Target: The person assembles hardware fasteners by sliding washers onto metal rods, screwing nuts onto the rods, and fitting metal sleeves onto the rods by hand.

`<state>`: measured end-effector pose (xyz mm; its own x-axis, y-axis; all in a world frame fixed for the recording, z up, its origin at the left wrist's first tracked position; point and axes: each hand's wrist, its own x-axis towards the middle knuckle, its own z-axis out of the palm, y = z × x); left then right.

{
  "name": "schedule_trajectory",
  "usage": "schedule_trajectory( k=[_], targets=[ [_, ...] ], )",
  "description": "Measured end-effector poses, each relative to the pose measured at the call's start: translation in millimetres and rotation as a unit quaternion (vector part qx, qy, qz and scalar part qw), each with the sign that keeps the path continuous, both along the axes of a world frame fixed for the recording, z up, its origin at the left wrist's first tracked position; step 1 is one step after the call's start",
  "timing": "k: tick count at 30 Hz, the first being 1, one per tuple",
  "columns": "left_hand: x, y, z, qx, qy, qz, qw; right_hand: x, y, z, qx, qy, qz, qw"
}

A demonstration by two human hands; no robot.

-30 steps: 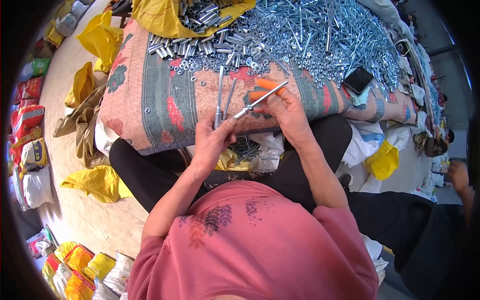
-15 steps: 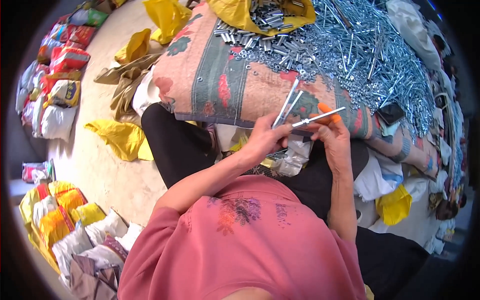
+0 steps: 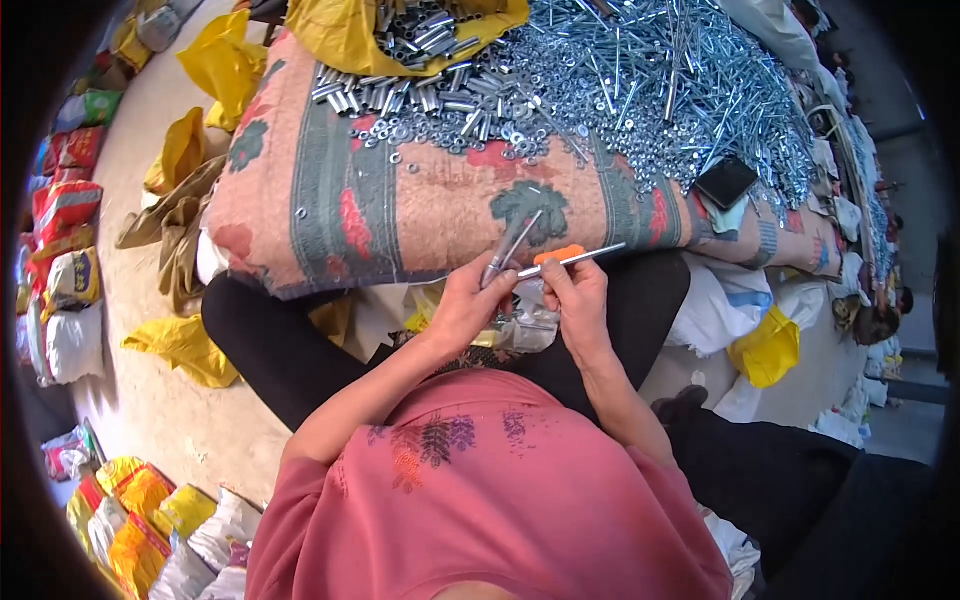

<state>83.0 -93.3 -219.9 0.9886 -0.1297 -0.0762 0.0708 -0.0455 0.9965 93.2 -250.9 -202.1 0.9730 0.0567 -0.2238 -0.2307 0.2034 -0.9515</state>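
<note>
My left hand [image 3: 474,303] is closed round long thin metal bolts [image 3: 522,238], which stick up from its fingers toward the cushion. A metal rod [image 3: 603,251], thicker toward its right end like a bolt with a tube sleeve on it, lies slantwise between my two hands. My right hand [image 3: 580,305] pinches this rod near its middle, its thumb close to my left fingertips. An orange covering [image 3: 560,255] shows at my right fingers, behind the rod. Both hands are above my lap, just in front of the patterned cushion [image 3: 430,210].
On the cushion lie heaped long bolts [image 3: 740,110], many small nuts [image 3: 620,130] and short metal tubes [image 3: 465,105] spilling from a yellow sack [image 3: 340,35]. A dark box-like object [image 3: 727,183] sits at the right. Filled bags [image 3: 75,275] line the floor at left.
The view has shifted, so the cushion appears further left. My right hand has closed in on my left and now pinches the rod; the rod looks thicker at its right end.
</note>
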Motion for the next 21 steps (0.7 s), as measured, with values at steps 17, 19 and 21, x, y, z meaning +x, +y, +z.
schedule_trajectory(
  k=[17,19,21],
  targets=[
    [29,25,10,-0.157,0.13,0.097,0.974,46,-18,18,-0.237,-0.086,0.146,0.957],
    [30,25,15,-0.19,0.159,0.108,0.963,69,-6,38,-0.305,-0.179,0.109,0.929],
    [30,22,17,-0.208,0.155,0.097,0.961,101,5,29,-0.381,-0.254,0.077,0.886]
  ],
)
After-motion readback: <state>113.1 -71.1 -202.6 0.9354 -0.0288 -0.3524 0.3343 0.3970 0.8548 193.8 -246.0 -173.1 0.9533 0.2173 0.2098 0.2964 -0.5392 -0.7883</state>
